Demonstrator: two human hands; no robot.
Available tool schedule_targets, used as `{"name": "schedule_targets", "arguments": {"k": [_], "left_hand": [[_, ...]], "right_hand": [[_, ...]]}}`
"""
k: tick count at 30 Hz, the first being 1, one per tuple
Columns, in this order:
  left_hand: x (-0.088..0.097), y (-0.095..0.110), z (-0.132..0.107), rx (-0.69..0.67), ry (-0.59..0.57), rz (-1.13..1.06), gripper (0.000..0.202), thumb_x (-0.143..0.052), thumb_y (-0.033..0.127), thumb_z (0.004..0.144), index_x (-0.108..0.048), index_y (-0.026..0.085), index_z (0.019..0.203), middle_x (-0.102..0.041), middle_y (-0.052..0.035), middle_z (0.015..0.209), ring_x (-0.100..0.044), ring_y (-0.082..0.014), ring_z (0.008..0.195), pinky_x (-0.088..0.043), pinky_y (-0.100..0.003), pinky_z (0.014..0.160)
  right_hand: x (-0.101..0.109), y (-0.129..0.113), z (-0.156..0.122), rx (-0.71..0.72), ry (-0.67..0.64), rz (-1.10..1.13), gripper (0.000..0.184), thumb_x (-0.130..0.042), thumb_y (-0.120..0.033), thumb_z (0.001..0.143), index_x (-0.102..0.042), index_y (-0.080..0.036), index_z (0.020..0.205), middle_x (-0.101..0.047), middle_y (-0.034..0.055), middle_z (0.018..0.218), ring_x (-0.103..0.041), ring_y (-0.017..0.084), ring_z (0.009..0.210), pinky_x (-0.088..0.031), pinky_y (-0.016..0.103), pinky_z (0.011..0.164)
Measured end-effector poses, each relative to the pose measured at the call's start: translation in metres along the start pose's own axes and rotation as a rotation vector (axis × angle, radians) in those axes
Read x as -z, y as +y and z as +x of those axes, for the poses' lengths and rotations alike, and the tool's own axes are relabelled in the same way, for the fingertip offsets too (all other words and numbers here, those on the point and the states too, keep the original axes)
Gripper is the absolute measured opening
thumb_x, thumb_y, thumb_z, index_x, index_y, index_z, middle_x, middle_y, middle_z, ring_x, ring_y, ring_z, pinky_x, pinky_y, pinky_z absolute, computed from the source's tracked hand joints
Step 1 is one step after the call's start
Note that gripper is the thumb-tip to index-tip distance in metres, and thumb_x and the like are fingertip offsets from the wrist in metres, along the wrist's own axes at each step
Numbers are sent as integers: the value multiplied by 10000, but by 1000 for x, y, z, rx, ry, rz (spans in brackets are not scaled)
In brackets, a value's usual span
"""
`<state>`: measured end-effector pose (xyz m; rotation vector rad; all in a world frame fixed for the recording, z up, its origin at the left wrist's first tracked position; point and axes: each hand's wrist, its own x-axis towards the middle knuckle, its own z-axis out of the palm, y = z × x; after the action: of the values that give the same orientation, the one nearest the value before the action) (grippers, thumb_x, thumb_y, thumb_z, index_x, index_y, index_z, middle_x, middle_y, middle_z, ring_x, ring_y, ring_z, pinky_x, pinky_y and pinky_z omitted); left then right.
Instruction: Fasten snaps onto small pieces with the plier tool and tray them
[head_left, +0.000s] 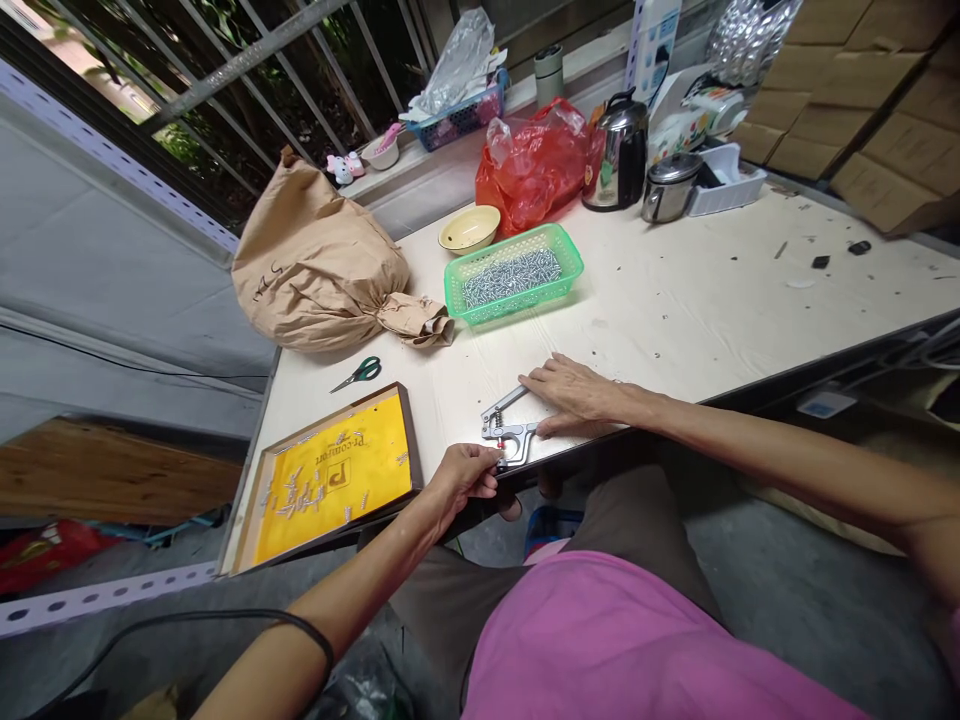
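Observation:
Silver snap pliers (513, 432) with a coil spring lie at the front edge of the table. My right hand (574, 392) is on their handles, fingers over the upper lever and thumb by the lower one. At the jaws, my left hand (469, 470) has thumb and fingers pinched together; the small piece between them is too small to make out. To the left, a shallow cardboard tray (411, 440) with a yellow lining holds several small metal pieces (300, 495). Farther back, a green plastic basket (517, 303) contains a heap of similar small metal pieces (514, 278).
Green-handled scissors (367, 369) lie behind the tray. A brown paper sack (322, 265) stands at the back left. Along the back are a cream bowl (470, 230), a red plastic bag (532, 165), a kettle (616, 150) and a lidded metal cup (670, 190).

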<state>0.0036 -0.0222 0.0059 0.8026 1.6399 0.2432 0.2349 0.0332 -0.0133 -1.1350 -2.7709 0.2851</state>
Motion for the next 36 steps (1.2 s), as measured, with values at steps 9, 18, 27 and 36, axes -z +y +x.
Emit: {"name": "schedule_targets", "arguments": {"k": [9,18,27,36], "left_hand": [[-2,1,-4,-5,12,5,242,-685,297,770,-547,125,670,-515,40,426,-470,-64,331,-442,-182,395],[1,-2,-8,-640,384,602,240,-565,373,829,-637,147,790,-627,-52,766,-598,-151,688,-471,-268,649],[-16,35,23,-1096,184,1074,538,-651,300,765,-502,169,1265,-527,-117,1293,-464,-274,1176,-378,-431,1000],[-8,66,53,-1116,92,1256,472,-582,333,751,-560,189,1200,-557,-99,1188,-528,-273,1026,-445,-398,892]], "right_hand": [[9,-20,-7,-97,-8,3,624,-666,-442,761,-470,-93,1240,-563,161,1110,-484,271,970,-376,373,830],[10,-23,-10,-99,-36,79,480,-615,-405,821,-516,-129,1200,-562,137,1088,-484,249,984,-393,351,808],[2,-21,-2,-113,36,108,747,-644,-372,795,-304,-144,1420,-576,142,1177,-490,269,1039,-386,387,854],[18,-11,6,-90,59,91,616,-597,-457,818,-398,-125,1297,-599,119,1083,-522,248,950,-459,379,767]]}}
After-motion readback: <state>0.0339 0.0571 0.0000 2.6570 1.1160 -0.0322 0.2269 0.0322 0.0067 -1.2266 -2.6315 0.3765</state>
